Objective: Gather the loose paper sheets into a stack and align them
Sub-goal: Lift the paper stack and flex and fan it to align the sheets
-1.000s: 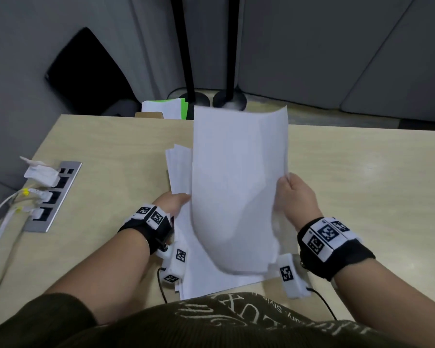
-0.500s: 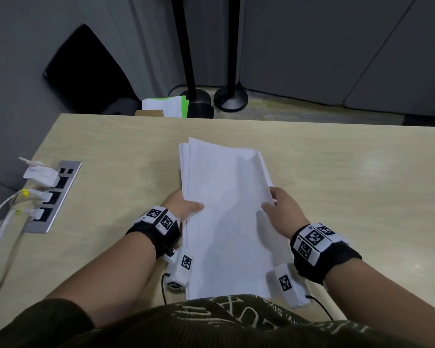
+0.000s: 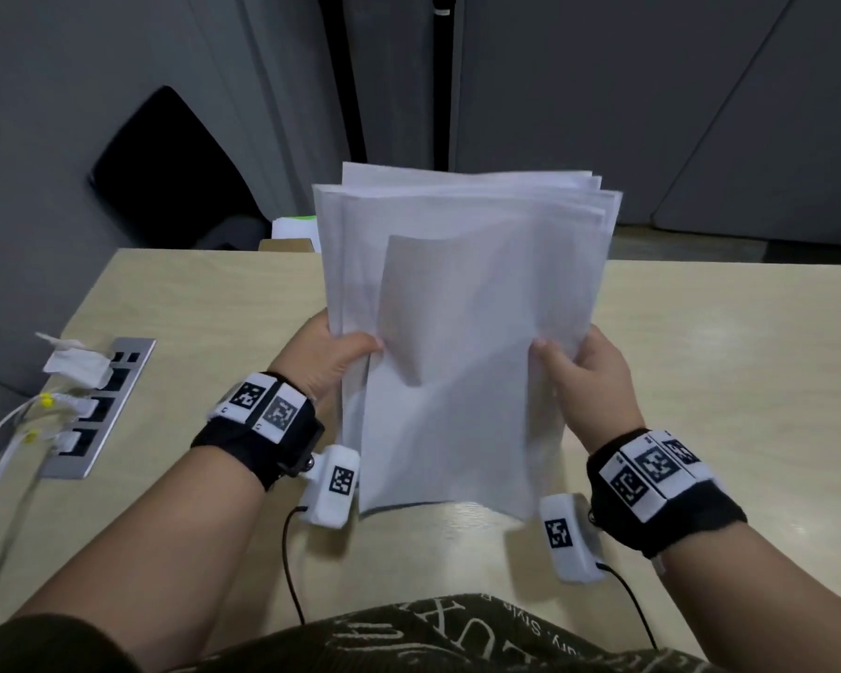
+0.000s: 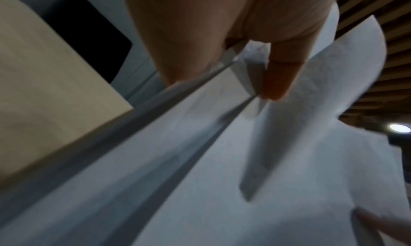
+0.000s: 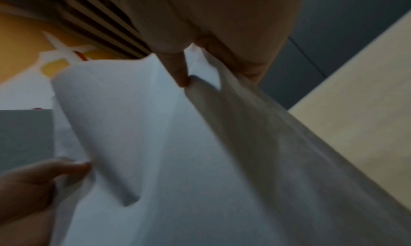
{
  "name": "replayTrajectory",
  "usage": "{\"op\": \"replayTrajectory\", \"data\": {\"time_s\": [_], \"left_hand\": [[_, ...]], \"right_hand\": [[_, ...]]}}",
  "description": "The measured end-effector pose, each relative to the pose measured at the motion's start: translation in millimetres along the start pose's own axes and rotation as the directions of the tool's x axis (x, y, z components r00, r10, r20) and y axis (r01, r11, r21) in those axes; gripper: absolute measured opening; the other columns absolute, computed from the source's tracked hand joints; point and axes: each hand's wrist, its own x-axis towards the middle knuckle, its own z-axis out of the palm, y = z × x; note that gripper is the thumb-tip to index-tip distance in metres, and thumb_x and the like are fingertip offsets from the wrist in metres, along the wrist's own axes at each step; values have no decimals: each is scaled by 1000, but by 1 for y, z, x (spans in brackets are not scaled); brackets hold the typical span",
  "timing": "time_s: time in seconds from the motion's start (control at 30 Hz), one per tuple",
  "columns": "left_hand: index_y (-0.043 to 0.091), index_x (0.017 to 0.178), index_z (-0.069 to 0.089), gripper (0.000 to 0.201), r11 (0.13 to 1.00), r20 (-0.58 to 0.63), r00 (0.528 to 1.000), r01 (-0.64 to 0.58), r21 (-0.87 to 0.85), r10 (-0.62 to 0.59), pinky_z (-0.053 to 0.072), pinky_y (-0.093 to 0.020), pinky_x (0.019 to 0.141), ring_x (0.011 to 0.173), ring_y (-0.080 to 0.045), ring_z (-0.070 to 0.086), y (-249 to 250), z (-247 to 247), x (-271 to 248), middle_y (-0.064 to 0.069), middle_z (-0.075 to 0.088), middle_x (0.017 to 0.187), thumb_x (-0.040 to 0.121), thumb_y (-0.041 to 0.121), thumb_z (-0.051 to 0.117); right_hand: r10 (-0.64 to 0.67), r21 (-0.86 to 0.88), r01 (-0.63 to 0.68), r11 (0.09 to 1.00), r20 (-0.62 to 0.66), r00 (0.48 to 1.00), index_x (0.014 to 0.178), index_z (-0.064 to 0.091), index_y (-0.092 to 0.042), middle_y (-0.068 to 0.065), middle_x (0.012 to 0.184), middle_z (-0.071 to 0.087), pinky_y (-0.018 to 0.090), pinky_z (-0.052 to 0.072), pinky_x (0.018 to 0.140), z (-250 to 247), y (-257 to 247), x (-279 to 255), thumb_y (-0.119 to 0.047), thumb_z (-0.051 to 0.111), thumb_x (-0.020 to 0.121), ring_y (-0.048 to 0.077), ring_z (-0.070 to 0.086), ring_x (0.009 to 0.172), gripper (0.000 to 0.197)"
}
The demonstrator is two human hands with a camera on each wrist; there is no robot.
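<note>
A stack of white paper sheets [image 3: 462,332] stands almost upright, its lower edge just above the beige table [image 3: 700,381]. Its top edges are staggered, and one shorter-looking sheet sits lower at the front. My left hand [image 3: 333,354] grips the stack's left edge, thumb on the front. My right hand [image 3: 583,366] grips the right edge the same way. The left wrist view shows the thumb pressing the paper stack [image 4: 222,161]; the right wrist view shows the other thumb pinching the sheets [image 5: 177,144].
A metal socket strip [image 3: 100,405] with white plugs and cables is set into the table at the left. Beyond the far table edge lie papers with a green sheet [image 3: 292,225], a black chair back [image 3: 166,172] and grey partitions.
The sheets lay flat on the table half a second ago; both hands have lifted the whole stack upright off the surface.
</note>
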Motion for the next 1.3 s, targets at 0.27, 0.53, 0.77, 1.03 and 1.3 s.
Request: {"op": "replayTrajectory", "data": {"time_s": [0.27, 0.53, 0.77, 1.03, 1.3], "left_hand": [[25, 80, 73, 31, 954, -204, 935, -300, -16, 291, 55, -48, 88, 94, -32, 69, 44, 11, -13, -7, 72, 90, 49, 22, 75], [16, 89, 68, 8, 933, -162, 931, -289, 213, 326, 48, -27, 72, 75, -9, 64, 43, 39, -23, 3, 68, 80, 82, 20, 68], [23, 104, 64, 50, 934, -53, 932, -355, 49, 357, 57, -35, 82, 93, -16, 69, 46, 10, -24, 1, 71, 98, 56, 23, 79], [23, 91, 66, 22, 922, -275, 880, -372, 106, 387, 56, -31, 72, 81, -11, 70, 51, 29, -26, 6, 71, 86, 72, 29, 75], [28, 87, 60, 21, 840, -233, 809, -536, 89, 541, 47, -22, 68, 75, -5, 61, 83, 36, -39, 14, 65, 81, 74, 45, 64]], "right_hand": [[-398, -6, 400, 916, -110, 911, 112, 55, -33, -33, 94, 61, 11, 47, 74, -3, -46, -19, -23, 56, 89, -9, 58, 87, 24], [-387, -79, 385, 920, -15, 922, 128, 52, -20, -27, 102, 55, 1, 38, 76, 9, -40, -23, -7, 48, 95, -6, 56, 90, 36], [-271, 107, 281, 954, -98, 958, 122, 45, -33, -18, 104, 61, 29, 53, 81, -12, -36, -21, -27, 68, 79, 0, 61, 96, 50], [-423, 31, 430, 902, -133, 896, 118, 56, -27, -22, 103, 62, 19, 49, 84, 4, -56, -26, -17, 56, 91, -7, 60, 95, 29], [-469, 33, 483, 875, -186, 863, 139, 36, -22, -4, 132, 51, 43, 46, 101, -6, -68, -25, -15, 68, 85, 16, 53, 121, 63]]}}
